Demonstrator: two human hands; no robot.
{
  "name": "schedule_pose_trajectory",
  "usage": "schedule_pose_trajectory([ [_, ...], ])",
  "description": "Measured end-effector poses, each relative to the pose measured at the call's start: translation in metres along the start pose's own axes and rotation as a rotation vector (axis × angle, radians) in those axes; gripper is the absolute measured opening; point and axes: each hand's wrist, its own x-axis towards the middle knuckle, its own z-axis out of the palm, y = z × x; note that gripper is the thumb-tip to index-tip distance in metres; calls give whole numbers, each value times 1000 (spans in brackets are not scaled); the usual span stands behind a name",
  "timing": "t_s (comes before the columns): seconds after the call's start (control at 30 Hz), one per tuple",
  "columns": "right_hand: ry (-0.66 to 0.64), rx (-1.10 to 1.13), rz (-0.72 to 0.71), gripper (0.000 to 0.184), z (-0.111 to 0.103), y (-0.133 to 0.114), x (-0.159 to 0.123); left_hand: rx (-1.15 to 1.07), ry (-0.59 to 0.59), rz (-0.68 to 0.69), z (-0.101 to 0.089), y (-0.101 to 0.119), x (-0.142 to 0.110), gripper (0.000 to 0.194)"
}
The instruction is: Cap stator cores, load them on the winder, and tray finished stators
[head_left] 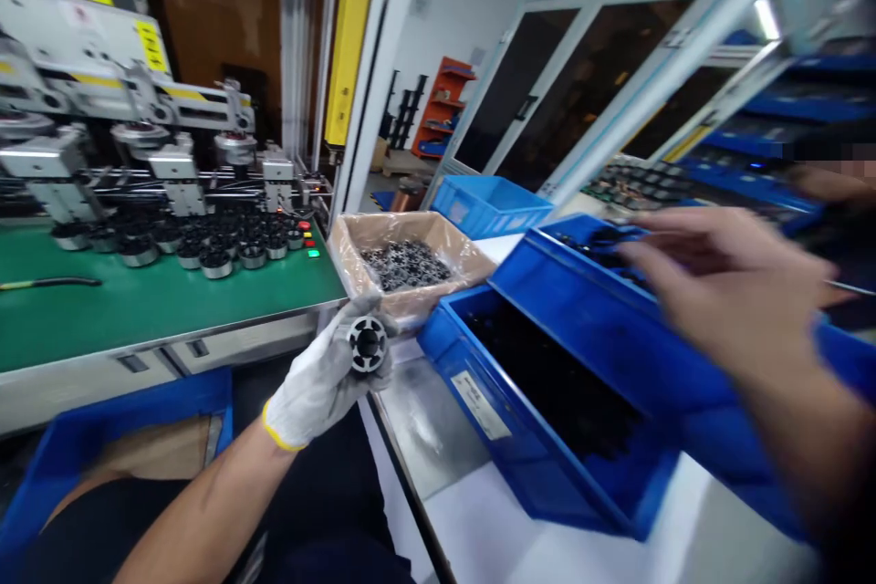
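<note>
My left hand, in a white knit glove with a yellow cuff, is closed around a motor stator core. The core's slotted round end faces me, with a dark hole in its middle. My bare right hand is over the rear blue bin, its thumb and fingertips close to the black parts inside. Motion smears that hand, so I cannot tell whether its fingers hold anything. Nearer to me is another blue bin with a white label, holding a dark mass of black pieces.
A plastic-lined cardboard box holds many small metal-and-black pieces. Behind it stands a light blue crate. On the left, a machine with a green top carries rows of stators and a pen-like tool. Another person is at far right.
</note>
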Motion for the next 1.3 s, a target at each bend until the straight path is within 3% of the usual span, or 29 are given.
schedule_pose_trajectory([
  [0.07, -93, 186, -163, 7, 5, -41, -19, 59, -22, 18, 0, -8, 0, 80],
  [0.13, -174, 443, -242, 13, 20, -90, -44, 177, -13, 41, 1, -16, 1, 85],
  [0.2, -125, 625, -256, 15, 37, -129, -67, 317, 32, 68, 3, -22, 1, 85],
  [0.27, -63, 704, -332, 15, 48, -148, -82, 404, 70, 79, 5, -24, 1, 85],
  [0.37, -6, 717, -444, 18, 52, -144, -87, 435, 82, 55, 4, -23, 0, 86],
  [0.5, -101, 659, -299, 36, 53, -129, -86, 639, 121, 37, 2, -14, -3, 82],
  [0.57, -150, 656, -287, 36, 55, -127, -87, 727, 127, 45, 4, -9, -4, 82],
  [0.83, -117, 650, -319, 29, 61, -132, -93, 925, 140, -60, 10, 3, -9, 91],
  [1.0, -133, 619, -254, 34, 61, -137, -97, 1040, 127, -86, 10, 8, -9, 84],
  [1.3, -126, 661, -260, 37, 65, -138, -96, 923, 76, 0, 5, -2, -5, 72],
])
